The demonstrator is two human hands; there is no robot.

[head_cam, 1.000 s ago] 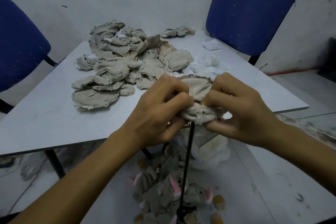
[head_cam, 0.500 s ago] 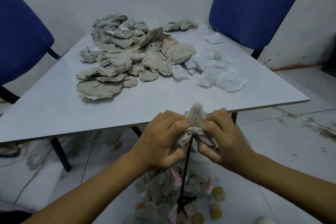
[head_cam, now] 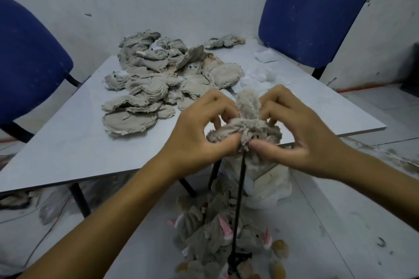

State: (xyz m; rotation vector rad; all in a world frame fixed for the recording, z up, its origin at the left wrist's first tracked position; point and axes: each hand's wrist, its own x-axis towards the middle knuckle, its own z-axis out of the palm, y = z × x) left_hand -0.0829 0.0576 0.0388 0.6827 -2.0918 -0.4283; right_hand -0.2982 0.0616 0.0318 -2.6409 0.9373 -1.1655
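A grey plush fabric piece (head_cam: 248, 120) sits bunched on the top of a thin black rod (head_cam: 239, 199) that rises from the floor. My left hand (head_cam: 199, 133) pinches its left side and my right hand (head_cam: 292, 129) pinches its right side, thumbs under the rolled hem. A furry rounded tip pokes up between my fingers. The rod's top end is hidden inside the fabric.
A heap of flat grey fabric skins (head_cam: 163, 79) and white stuffing bits (head_cam: 256, 79) lie on the grey table (head_cam: 68, 142). Blue chairs stand at the left (head_cam: 27, 63) and back right (head_cam: 317, 11). Turned plush pieces with pink ears (head_cam: 217, 240) and a white bag (head_cam: 269, 186) lie on the floor.
Both hands dropped with the fabric piece, then rose again toward the table edge. The furry side now pokes out at the top and the hem is rolled lower.
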